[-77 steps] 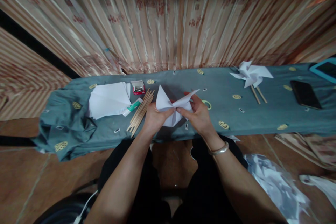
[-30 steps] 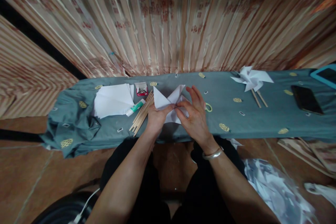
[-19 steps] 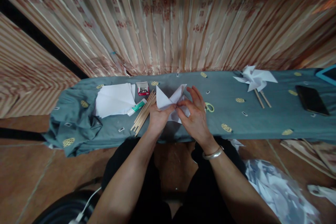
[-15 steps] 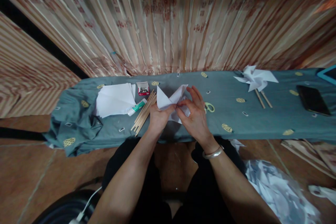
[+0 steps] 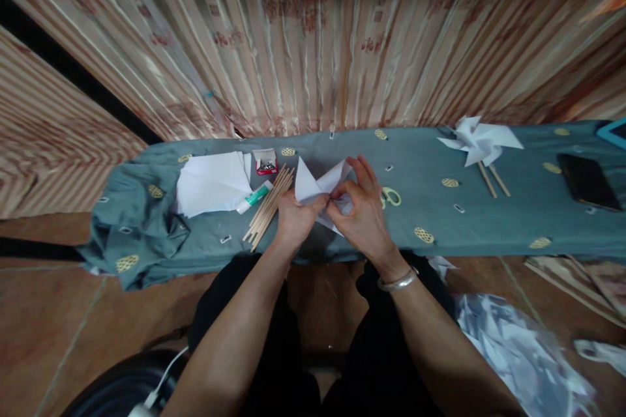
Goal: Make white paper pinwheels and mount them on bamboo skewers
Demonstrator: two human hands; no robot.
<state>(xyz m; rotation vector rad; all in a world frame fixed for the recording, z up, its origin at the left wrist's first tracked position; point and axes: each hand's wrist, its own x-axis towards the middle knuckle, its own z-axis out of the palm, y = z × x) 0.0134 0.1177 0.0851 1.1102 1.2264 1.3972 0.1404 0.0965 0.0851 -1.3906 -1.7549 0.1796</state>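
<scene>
Paper stack (image 5: 211, 172), glue tube (image 5: 253, 197) & stick bundle (image 5: 268, 204) lie at left, unmoved. L hand (image 5: 293, 220) pinches the folded paper sheet (image 5: 313, 186) at its centre, over the cloth's (image 5: 147, 234) near edge, same as 0.5 s ago. R hand (image 5: 364, 218) grips it too, thumb now curled further in. Finished pinwheel (image 5: 476, 140) & phone (image 5: 587, 181) far right, unchanged.

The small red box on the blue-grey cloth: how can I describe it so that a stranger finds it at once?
Start at the long table under the blue-grey patterned cloth and go to its left half, where a loose stack of white paper sheets lies. The small red open box sits just right of that stack, at the far tips of the bundle of thin wooden sticks. It alone is red, with small metal pieces inside.
</scene>
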